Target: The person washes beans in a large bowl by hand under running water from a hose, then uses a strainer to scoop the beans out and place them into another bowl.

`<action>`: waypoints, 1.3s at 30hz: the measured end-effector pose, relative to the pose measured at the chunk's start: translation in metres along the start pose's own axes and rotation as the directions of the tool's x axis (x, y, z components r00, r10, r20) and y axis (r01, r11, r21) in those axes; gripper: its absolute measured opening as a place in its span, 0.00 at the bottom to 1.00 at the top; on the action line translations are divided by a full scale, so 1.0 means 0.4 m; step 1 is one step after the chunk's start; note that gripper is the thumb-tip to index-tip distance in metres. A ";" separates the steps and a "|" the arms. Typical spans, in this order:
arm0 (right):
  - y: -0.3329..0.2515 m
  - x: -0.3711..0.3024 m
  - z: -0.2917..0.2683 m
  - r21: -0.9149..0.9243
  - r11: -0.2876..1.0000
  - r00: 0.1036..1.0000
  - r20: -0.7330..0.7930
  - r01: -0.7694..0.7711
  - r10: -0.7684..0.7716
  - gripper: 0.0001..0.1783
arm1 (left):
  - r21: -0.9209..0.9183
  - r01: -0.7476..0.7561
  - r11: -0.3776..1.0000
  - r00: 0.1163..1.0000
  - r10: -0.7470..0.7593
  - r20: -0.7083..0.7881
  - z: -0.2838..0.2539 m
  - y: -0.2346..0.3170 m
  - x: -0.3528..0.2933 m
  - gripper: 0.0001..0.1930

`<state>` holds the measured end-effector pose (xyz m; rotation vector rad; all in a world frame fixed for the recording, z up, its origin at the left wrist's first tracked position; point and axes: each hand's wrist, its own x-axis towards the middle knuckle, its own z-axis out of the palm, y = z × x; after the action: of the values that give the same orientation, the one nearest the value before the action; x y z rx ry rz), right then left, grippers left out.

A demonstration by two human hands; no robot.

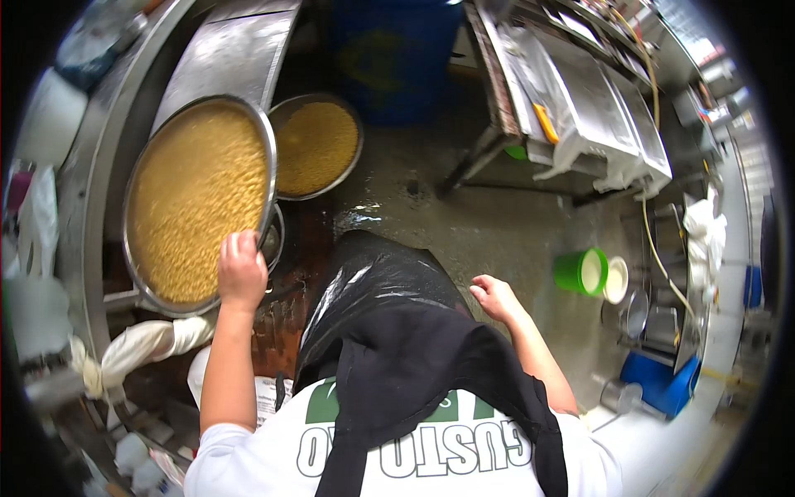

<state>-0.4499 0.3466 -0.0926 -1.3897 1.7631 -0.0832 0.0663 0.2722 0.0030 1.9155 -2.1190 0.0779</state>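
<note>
A wide metal bowl [269,141] full of wet, yellowish soybeans [190,240] stands on the left, with cloudy liquid over its far part. At its near right rim is my left hand [242,272], closed, its fingertips over the edge above the beans. The hand hides that part of the rim. Beside my black apron [389,282], my right hand [495,296] hangs in the air, fingers loosely apart, holding nothing. Lower down, behind the big bowl, a second metal bowl [361,137] of similar beans is partly hidden.
A blue barrel [397,62] stands ahead. To the right is a metal table [580,91] bearing a yellow-handled knife [544,123]. A green bucket [571,272] with whitish contents and a blue crate [662,385] are on the wet floor. Twisted white cloth [149,344] hangs near the bowl.
</note>
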 end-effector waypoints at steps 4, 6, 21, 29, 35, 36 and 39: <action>0.002 -0.081 0.036 0.020 0.996 0.996 -0.020 -0.088 0.088 0.24 | -0.062 -0.007 0.998 1.000 0.009 0.026 0.013 0.016 0.015 0.15; 0.001 -0.116 0.053 0.028 0.997 0.997 -0.025 -0.072 0.073 0.24 | -0.055 -0.048 0.997 0.999 0.047 -0.020 0.023 0.009 0.009 0.13; 0.417 -0.419 0.169 0.205 0.967 0.981 -0.091 -0.150 0.172 0.26 | 0.230 -0.077 0.970 0.987 0.107 -0.121 0.117 -0.045 0.007 0.12; 0.780 -0.718 0.271 0.559 0.813 0.746 -0.469 -0.163 0.472 0.16 | 0.597 0.301 0.743 0.953 -0.222 -0.204 0.149 0.170 -0.046 0.32; 0.949 -0.941 0.329 0.761 0.624 0.595 -0.423 -0.177 0.684 0.15 | 0.530 0.545 0.650 0.693 -0.705 0.154 0.308 0.298 0.009 0.40; 0.977 -0.932 0.327 0.852 0.518 0.610 -0.373 -0.073 0.699 0.14 | 0.237 0.418 0.877 0.584 -0.459 0.670 0.318 0.161 0.061 0.34; 0.969 -1.020 0.218 0.893 0.445 0.581 -0.326 -0.070 0.746 0.14 | 0.016 0.136 0.991 0.042 -0.022 0.999 0.423 0.539 -0.100 0.12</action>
<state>-0.6865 0.8641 -0.1178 -0.0744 2.1844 -1.1484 -0.1712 0.2976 -0.1369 2.2414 -2.4961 -2.0115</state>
